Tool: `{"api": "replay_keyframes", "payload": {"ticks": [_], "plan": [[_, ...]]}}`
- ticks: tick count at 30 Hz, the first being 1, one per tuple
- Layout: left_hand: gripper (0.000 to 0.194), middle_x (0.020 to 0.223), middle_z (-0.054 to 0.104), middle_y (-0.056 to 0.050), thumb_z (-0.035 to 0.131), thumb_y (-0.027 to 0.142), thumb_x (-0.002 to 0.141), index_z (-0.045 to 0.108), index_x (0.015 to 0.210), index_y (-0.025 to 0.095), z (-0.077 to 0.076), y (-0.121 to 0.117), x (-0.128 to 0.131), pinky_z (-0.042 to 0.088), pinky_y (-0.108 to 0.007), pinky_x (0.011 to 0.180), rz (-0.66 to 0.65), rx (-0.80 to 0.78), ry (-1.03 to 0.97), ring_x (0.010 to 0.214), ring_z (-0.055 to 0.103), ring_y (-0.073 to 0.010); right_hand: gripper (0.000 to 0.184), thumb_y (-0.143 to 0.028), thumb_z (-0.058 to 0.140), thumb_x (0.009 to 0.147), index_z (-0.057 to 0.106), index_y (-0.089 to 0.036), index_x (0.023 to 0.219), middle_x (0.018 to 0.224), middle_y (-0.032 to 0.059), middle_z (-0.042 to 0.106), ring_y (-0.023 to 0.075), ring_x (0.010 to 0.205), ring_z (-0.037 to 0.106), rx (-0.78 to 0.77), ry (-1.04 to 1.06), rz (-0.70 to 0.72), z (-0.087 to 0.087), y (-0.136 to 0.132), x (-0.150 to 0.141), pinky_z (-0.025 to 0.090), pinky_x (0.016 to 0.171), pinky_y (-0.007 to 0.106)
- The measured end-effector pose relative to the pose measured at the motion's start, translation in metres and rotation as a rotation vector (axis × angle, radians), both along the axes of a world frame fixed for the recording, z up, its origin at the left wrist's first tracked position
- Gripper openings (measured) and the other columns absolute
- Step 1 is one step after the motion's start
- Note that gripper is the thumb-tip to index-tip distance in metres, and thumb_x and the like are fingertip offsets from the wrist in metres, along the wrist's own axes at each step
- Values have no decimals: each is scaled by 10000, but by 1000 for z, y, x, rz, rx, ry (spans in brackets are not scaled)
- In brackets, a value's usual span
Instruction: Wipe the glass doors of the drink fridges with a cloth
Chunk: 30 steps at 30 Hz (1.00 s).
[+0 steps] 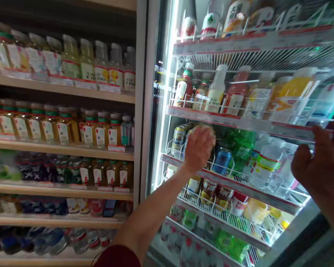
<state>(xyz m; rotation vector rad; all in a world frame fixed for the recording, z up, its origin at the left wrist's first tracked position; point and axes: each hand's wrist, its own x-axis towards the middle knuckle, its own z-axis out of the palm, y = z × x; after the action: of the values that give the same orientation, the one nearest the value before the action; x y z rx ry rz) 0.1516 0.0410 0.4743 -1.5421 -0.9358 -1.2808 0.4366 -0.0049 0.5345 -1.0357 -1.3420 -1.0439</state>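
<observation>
My left hand (199, 148) reaches into a lit drinks fridge, in front of the middle shelf. Its fingers are smeared and partly hidden, so I cannot tell whether they hold anything. Beside it stand several yellow-and-dark cans (179, 139), and a blue can (222, 160) lies to its right. Green bottles (241, 148) are further along that shelf. At the right edge my right hand (321, 167) is raised by the fridge's open side, in shadow, with thumb and fingers apart. Nothing shows between those fingers, and part of the hand is cut off.
Wire shelves with front rails (233, 181) hold bottles and cans above and below my left hand. The fridge's upright frame (150, 92) separates it from wooden shelves (61, 150) of bottled drinks on the left. A pale edge (297, 230) slants at lower right.
</observation>
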Motion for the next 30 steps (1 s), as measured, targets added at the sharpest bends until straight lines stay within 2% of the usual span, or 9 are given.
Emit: {"api": "replay_keyframes", "payload": {"ticks": [2,3,6,8,12,17,22,27,30], "plan": [[469,1446,369,26,355,261,893,348,1361,296,-2,0,3,271,-429,1140,-53,28,291,1401,140,-165,568,-277,458,788,409,-300,1353,1452,27,367,260,1375,249,-34,-22,28,0,-3,6,115,1109,524],[469,1451,360,26,350,264,895,346,1363,295,-1,1,-1,280,-430,1134,-50,53,275,1401,146,-170,576,-274,460,786,403,-295,1358,1458,29,357,255,1378,244,-40,-23,30,-2,-3,7,101,1116,514],[500,1474,314,-49,331,224,895,296,1393,248,6,4,-21,298,-496,1101,-14,137,-213,1402,157,-208,572,-262,463,802,388,-285,1368,1462,40,350,250,1375,252,-25,-5,0,-11,-3,6,113,1123,503],[525,1480,298,-66,345,208,889,270,1406,249,7,6,-30,300,-515,1091,-30,154,-343,1399,169,-218,577,-251,480,802,383,-290,1370,1457,44,360,251,1371,261,-24,2,-11,-16,-2,5,126,1122,504],[557,1459,348,-25,408,236,868,271,1404,294,-9,3,-36,315,-435,1098,-116,119,176,1387,209,-192,558,-249,502,802,411,-310,1349,1445,42,381,259,1357,292,-14,26,-25,-20,0,7,137,1119,511],[562,1496,253,-74,375,154,867,271,1409,258,-30,2,-56,293,-498,1093,-44,160,-277,1392,191,-224,527,-248,499,803,452,-281,1327,1445,54,379,263,1358,289,-4,30,-42,-20,0,8,154,1116,504],[557,1464,334,-34,440,187,841,335,1380,285,-50,0,-56,313,-442,1100,-101,59,225,1373,250,-221,481,-256,485,802,508,-237,1282,1426,63,407,247,1354,302,11,48,-47,-21,0,6,163,1117,480],[557,1496,251,-70,406,175,861,296,1399,266,-49,1,-59,296,-515,1091,-72,110,-246,1392,187,-235,467,-279,438,827,496,-232,1288,1423,76,410,245,1349,315,42,37,-61,-23,4,7,178,1109,489],[524,1429,395,-39,441,211,858,351,1369,286,-51,-2,-43,308,-478,1097,-166,61,95,1381,224,-220,465,-299,405,844,487,-212,1293,1402,114,432,269,1339,331,78,-9,-84,-24,8,12,206,1087,510]]}}
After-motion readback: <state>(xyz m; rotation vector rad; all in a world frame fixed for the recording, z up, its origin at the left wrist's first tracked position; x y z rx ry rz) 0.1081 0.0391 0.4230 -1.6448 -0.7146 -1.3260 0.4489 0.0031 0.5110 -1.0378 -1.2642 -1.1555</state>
